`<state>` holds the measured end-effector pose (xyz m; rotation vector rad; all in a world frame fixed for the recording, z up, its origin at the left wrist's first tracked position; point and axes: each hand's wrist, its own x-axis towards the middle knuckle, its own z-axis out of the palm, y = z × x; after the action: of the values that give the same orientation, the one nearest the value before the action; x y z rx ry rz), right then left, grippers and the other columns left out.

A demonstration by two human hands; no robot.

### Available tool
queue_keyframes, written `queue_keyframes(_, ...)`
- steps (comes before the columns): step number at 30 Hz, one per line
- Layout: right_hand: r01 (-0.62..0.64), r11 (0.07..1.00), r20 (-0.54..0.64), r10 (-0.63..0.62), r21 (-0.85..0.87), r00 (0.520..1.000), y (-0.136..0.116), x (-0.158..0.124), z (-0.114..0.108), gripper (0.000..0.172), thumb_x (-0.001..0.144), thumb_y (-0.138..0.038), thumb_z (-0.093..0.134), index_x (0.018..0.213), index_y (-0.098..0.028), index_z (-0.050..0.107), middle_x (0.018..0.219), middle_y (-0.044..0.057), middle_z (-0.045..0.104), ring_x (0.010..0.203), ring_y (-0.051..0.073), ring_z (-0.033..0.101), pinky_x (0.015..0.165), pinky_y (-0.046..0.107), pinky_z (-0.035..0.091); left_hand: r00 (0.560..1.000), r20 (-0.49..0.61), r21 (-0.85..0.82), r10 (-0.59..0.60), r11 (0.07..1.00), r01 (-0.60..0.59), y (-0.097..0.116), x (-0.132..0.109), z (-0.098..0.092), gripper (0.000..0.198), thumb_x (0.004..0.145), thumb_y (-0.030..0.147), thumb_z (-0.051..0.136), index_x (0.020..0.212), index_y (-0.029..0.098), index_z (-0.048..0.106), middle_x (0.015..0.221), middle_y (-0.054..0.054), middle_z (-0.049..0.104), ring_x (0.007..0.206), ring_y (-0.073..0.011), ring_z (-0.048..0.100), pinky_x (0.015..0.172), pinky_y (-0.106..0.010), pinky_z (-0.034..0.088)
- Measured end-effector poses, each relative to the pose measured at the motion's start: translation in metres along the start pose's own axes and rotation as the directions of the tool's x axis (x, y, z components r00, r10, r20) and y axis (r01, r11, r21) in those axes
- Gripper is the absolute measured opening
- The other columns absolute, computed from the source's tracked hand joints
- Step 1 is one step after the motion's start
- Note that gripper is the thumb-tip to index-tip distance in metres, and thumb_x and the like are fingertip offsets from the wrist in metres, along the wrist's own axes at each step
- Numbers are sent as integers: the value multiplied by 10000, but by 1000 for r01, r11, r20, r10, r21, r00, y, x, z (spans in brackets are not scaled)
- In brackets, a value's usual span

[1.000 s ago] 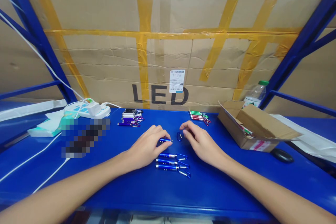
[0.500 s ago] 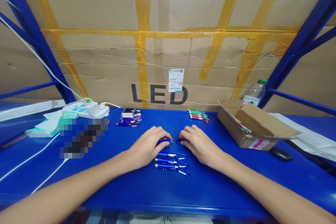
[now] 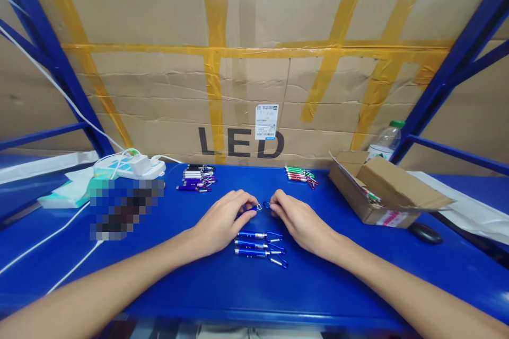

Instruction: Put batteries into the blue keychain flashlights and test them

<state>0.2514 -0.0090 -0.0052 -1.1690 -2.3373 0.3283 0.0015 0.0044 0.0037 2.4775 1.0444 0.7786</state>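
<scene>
My left hand [image 3: 222,220] is closed around a small blue penlight [image 3: 252,208], most of it hidden by the fingers. Its metal end loop points right. Across a narrow gap, my right hand [image 3: 300,217] pinches a blue carabiner clip [image 3: 266,204], which is apart from the loop. Just below the hands, three blue penlights with carabiners [image 3: 251,244] lie side by side on the blue table [image 3: 254,291]. Farther back on the left is a row of purple, silver and black penlights [image 3: 194,181]; red and green penlights [image 3: 296,175] lie back right.
An open cardboard box [image 3: 353,201] with small items inside stands at right, beside a black mouse [image 3: 425,233] and a bottle [image 3: 385,140]. At left are a white power strip [image 3: 149,168], cables and a tissue pack [image 3: 63,195]. A large cardboard sheet [image 3: 170,95] closes the back.
My right hand has turned slightly, and the carabiner now shows more clearly, a little higher and left. The penlight's loop in my left hand has tipped up slightly.
</scene>
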Motion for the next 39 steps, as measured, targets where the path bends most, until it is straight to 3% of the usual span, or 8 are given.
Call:
queue_keyframes(9,17,988,-77,-6,151,997,-5,0,-3,120,1129,-321,502,1036,-248,523,984,8,683,832,180,633,769,316,481,999,-32,-44,41,998,-43,3,0,-2,153,1089,293,571,1197,236,663,1050,-28,697,991,-219,643,903,-357,516)
queue_keyframes(11,28,985,-96,-12,172,995,-5,1,-4,93,1114,-314,528,1168,-247,566,1056,35,715,895,197,674,812,332,521,998,-27,-51,62,997,-63,2,-1,-2,157,1093,299,577,1209,233,661,1067,-33,697,1005,-220,637,919,-359,512)
queue_keyframes(14,64,989,-97,-51,137,994,-7,2,-6,279,1110,-320,531,1366,-236,600,1137,85,742,991,237,706,887,377,559,997,-17,-55,80,995,-80,1,-1,-1,162,1090,317,599,1210,230,666,1094,-39,703,1016,-222,627,930,-363,504)
queue_keyframes(18,99,992,-72,-94,74,993,-10,2,-10,256,1116,-330,529,1239,-203,715,1076,89,760,960,235,709,873,360,558,998,2,-57,62,996,-62,1,0,-2,145,1088,325,609,1165,227,683,1070,-34,717,999,-222,620,909,-361,492)
queue_keyframes(25,152,987,-77,-148,50,986,-10,2,-14,301,1129,-357,513,1182,-189,757,973,70,757,880,214,694,805,329,533,994,34,-51,105,993,-103,3,-1,-2,190,1115,319,552,1174,220,702,1086,-44,724,1037,-227,621,955,-374,479)
queue_keyframes(39,214,977,-102,-212,13,972,-9,-1,-14,327,1146,-356,463,1226,-215,748,1015,86,758,894,210,701,812,333,560,995,23,-105,96,990,-93,3,-1,0,173,1101,334,568,1113,226,703,1014,-36,717,988,-220,629,906,-349,486)
